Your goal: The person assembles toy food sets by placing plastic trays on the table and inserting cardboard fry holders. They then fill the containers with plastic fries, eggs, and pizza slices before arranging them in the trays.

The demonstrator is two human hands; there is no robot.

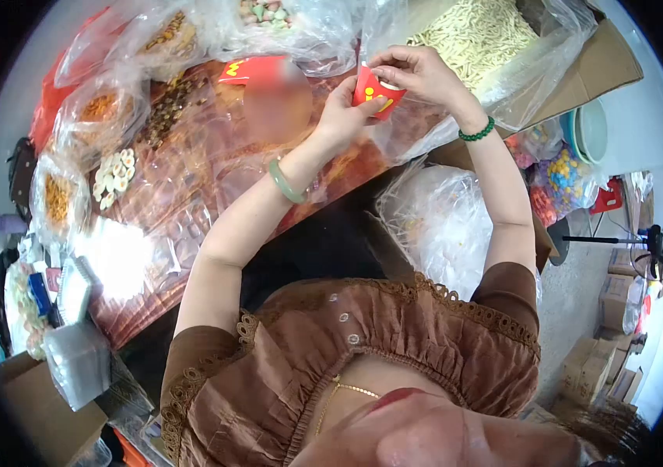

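Note:
My left hand (341,118) is closed around a small red fries carton (368,87) with yellow lettering, held above the table's near right part. At the carton's mouth, my right hand (419,76) has its fingers bent together. Whatever they pinch is too small to make out. Something pale shows at the carton's opening. Just behind my right hand lies a heap of pale, fry-shaped sticks (475,39) in a plastic-lined cardboard box. Flat red cartons (252,68) with a yellow mark lie on the table to the left, partly blurred.
Clear bags of orange pieces (98,108) and pastel pieces (265,12) line the table's far and left sides. White-and-brown discs (114,177) and dark small pieces (164,113) lie on the reddish tabletop (215,128). A plastic-lined box (444,222) stands below my right forearm.

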